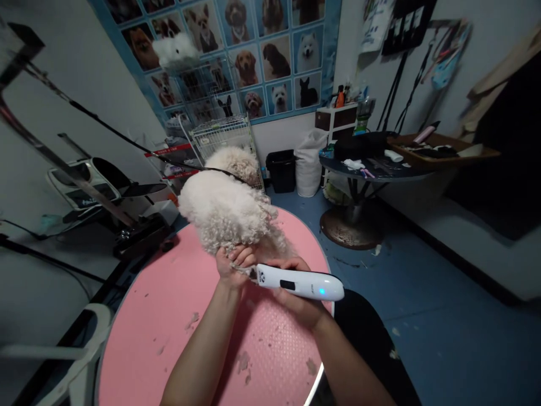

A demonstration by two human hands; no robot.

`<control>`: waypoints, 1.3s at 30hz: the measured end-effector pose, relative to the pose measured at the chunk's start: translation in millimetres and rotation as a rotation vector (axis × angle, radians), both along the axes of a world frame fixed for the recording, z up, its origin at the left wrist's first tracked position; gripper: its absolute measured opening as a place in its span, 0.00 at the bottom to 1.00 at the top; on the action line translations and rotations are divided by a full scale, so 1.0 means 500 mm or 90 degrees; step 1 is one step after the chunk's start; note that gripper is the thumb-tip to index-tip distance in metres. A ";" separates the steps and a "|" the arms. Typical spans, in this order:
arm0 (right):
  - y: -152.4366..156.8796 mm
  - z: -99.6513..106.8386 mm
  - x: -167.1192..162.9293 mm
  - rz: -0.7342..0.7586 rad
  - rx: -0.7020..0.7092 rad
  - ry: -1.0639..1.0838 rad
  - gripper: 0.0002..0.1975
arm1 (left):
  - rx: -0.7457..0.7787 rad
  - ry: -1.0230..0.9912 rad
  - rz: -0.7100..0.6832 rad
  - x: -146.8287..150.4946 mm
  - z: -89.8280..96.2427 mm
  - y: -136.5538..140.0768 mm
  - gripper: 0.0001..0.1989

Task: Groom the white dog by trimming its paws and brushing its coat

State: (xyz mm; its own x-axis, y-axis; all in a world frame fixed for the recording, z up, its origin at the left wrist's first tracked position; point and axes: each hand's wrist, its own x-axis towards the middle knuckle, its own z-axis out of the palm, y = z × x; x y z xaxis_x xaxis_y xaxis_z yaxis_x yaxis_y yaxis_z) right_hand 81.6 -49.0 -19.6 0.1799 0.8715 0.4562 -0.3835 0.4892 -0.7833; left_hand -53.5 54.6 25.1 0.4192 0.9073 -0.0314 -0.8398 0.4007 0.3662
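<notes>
A curly white dog (pixel 228 208) stands on the round pink table (pixel 169 316), facing away. My left hand (pixel 234 268) is closed around one of its legs, near the paw (pixel 243 270). In my right hand (pixel 296 296) lies a white hair clipper (pixel 300 282) with a black switch and a glowing blue light. The clipper's head points left and meets the paw beside my left fingers. Whether the blade touches skin or only fur is too small to tell. A dark leash (pixel 127 138) runs from the upper left to the dog's neck.
Tufts of cut fur (pixel 243 361) are scattered on the pink table. A grooming arm post (pixel 63 160) rises at the left. Behind stand a wire cage (pixel 220 135), a black bin (pixel 281 171) and a white sack (pixel 310 163). At right, a dark round table (pixel 380 169) carries a brown tray (pixel 477 158).
</notes>
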 end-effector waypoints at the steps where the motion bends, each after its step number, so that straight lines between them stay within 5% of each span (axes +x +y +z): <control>1: 0.003 0.004 0.003 0.011 -0.006 -0.003 0.17 | 0.007 0.006 0.000 0.001 -0.002 0.000 0.15; 14: 0.061 -0.022 0.007 0.236 -0.105 0.251 0.22 | -0.029 -0.006 -0.013 0.003 0.003 -0.001 0.15; 19: 0.016 -0.023 0.043 0.388 -0.114 0.133 0.27 | -0.058 0.006 -0.021 -0.001 0.014 -0.002 0.16; 24: -0.033 -0.033 0.076 0.206 -0.118 0.060 0.21 | -0.033 -0.007 -0.020 -0.012 0.022 0.004 0.15; 29: -0.045 0.013 0.030 -0.038 -0.026 -0.025 0.18 | -0.034 -0.019 -0.035 -0.014 0.027 0.001 0.15; 33: -0.067 0.038 0.006 -0.057 -0.026 -0.184 0.13 | -0.053 -0.010 -0.030 -0.013 0.033 -0.003 0.17; 39: -0.061 0.015 0.001 -0.058 -0.012 -0.211 0.15 | -0.005 0.074 -0.002 0.011 0.046 -0.021 0.20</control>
